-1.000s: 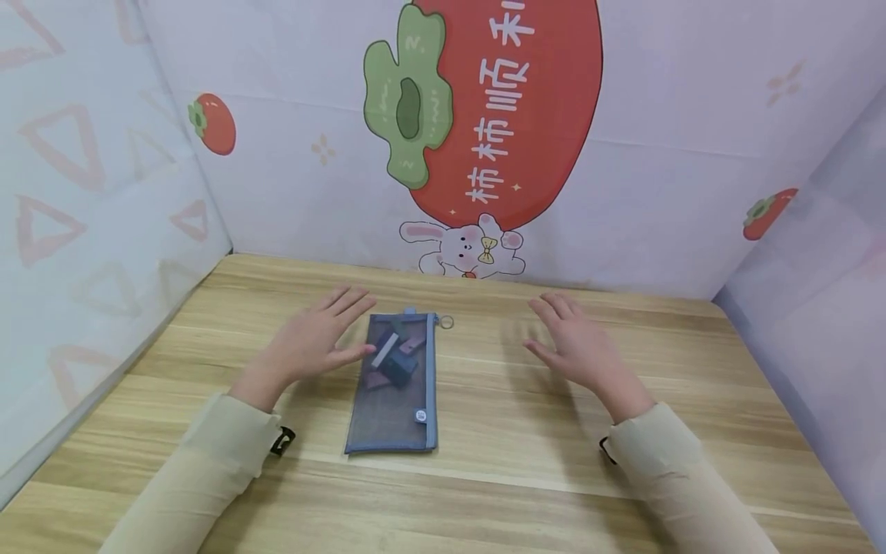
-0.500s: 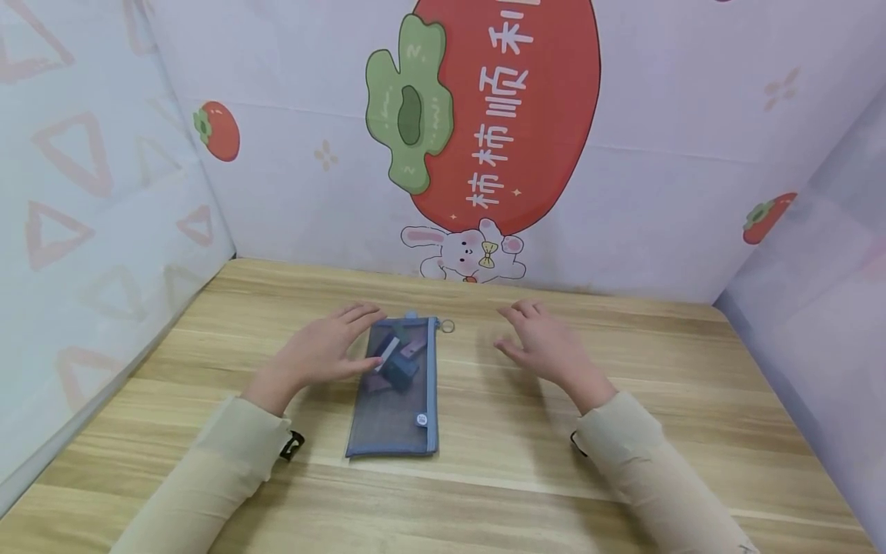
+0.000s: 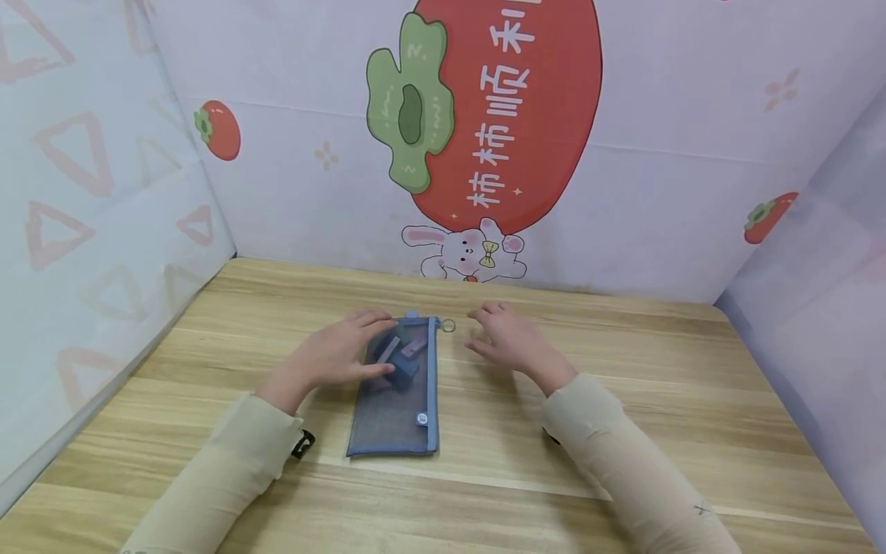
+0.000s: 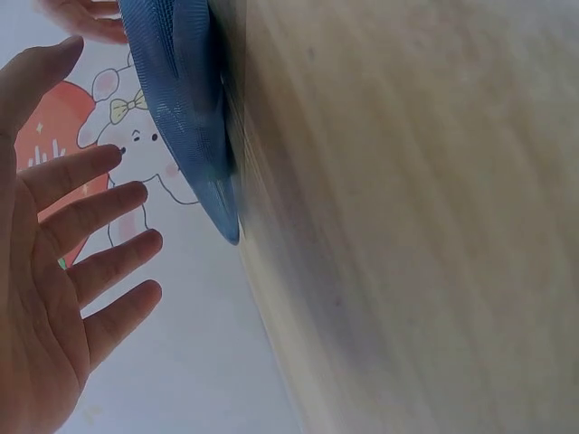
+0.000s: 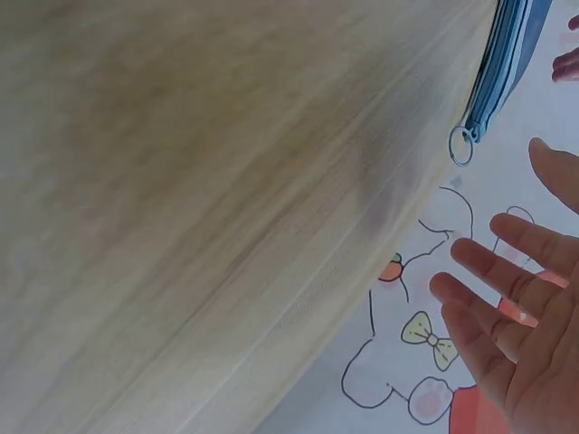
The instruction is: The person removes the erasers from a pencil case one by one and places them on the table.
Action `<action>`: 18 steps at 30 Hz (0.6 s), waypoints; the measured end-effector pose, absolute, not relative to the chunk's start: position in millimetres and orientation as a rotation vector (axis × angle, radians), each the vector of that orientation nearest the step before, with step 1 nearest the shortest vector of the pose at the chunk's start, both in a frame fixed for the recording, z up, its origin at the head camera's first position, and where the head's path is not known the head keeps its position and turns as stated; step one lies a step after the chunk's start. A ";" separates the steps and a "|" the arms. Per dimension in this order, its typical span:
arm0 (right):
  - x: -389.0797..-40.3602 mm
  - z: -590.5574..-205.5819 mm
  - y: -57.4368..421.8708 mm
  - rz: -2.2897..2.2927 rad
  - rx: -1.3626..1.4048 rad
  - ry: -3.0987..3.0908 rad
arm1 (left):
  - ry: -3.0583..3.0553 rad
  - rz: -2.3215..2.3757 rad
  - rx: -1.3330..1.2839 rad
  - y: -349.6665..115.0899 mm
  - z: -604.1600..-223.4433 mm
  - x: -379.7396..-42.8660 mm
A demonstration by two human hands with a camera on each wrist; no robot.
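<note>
A blue mesh zipper pouch (image 3: 391,423) lies flat on the wooden table, its zipper along the right side. Through the mesh show several small items, among them a dark blue block (image 3: 403,371). At the zipper's far end is a metal ring (image 3: 448,325). My left hand (image 3: 339,350) hovers over the pouch's left upper part, fingers spread and holding nothing; the left wrist view shows a gap between the hand (image 4: 63,244) and the pouch (image 4: 185,99). To the right of the ring, my right hand (image 3: 508,338) is held above the table, fingers loosely extended and apart from the pouch.
The wooden table (image 3: 526,492) extends around the pouch on all sides. A printed cloth wall (image 3: 664,215) with a persimmon and a rabbit rises behind it. More cloth walls stand at left and right.
My right hand has moved left, closer to the pouch and its ring. The left hand has shifted slightly right, further over the pouch. The pouch stays where it was on the table.
</note>
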State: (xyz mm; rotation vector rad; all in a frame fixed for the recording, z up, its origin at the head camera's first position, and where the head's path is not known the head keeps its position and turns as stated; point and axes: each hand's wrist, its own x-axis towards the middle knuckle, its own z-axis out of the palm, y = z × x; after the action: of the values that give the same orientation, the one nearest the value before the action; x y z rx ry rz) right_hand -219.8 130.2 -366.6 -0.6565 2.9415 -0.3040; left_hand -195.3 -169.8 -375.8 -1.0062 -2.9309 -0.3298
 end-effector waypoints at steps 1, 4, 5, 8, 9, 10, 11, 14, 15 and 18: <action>-221.5 -366.4 128.8 -0.315 -0.668 2.931 | -2.932 -0.329 -1.011 -169.5 -376.3 -195.3; -226.9 -365.8 125.4 -0.361 -0.698 2.899 | -2.929 -0.330 -1.029 -167.9 -377.2 -195.6; -229.2 -365.9 124.5 -0.378 -0.712 2.890 | -2.928 -0.323 -1.033 -167.6 -377.6 -195.8; -235.7 -366.7 121.9 -0.425 -0.736 2.863 | -2.937 -0.306 -1.041 -165.6 -378.6 -196.7; -237.9 -367.2 121.0 -0.436 -0.737 2.855 | -2.943 -0.296 -1.042 -165.0 -378.8 -197.0; -240.0 -367.7 120.1 -0.443 -0.735 2.847 | -2.949 -0.292 -1.044 -164.2 -379.1 -197.4; -241.9 -368.3 119.1 -0.449 -0.730 2.839 | -2.955 -0.288 -1.046 -163.5 -379.5 -197.9; -246.5 -369.3 116.2 -0.465 -0.714 2.818 | -2.979 -0.290 -1.052 -160.8 -380.0 -199.3; -247.8 -369.3 115.1 -0.477 -0.710 2.811 | -2.986 -0.290 -1.053 -160.2 -380.2 -199.8; -250.6 -368.9 112.5 -0.505 -0.706 2.794 | -3.005 -0.291 -1.054 -158.8 -380.0 -200.7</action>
State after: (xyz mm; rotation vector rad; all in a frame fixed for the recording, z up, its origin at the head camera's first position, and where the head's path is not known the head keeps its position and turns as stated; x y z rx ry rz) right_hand -250.6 112.5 -368.9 -0.7055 2.7941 -0.5049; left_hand -200.7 -158.8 -380.0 -1.0544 -3.0045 -0.2910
